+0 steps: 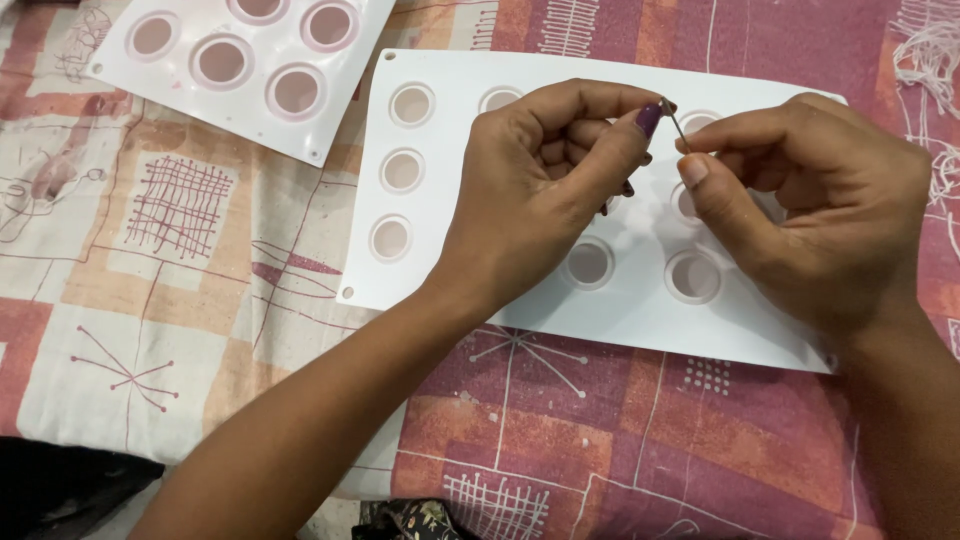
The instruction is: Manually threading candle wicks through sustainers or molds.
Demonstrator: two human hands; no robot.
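Landmark: the large white flat plastic tray with round wells [440, 270], lying on a patchwork cloth in pink, orange and cream [180, 290]. Up-left of it lies a second white tray with pink-tinted round wells [190, 95], glossy and rigid.

Above the tray's middle, the left hand [530, 200] has its fingers pinched closed at the tip of a thin grey metal needle [675, 125]. The right hand [820, 200] grips the needle's lower end, fingers closed. Thread too fine to see; threading apparently unfinished. Right of the tray lies loose white thread [935, 60], tangled.

tray [440, 200] on cloth [180, 300] | second tray [240, 100] behind-left
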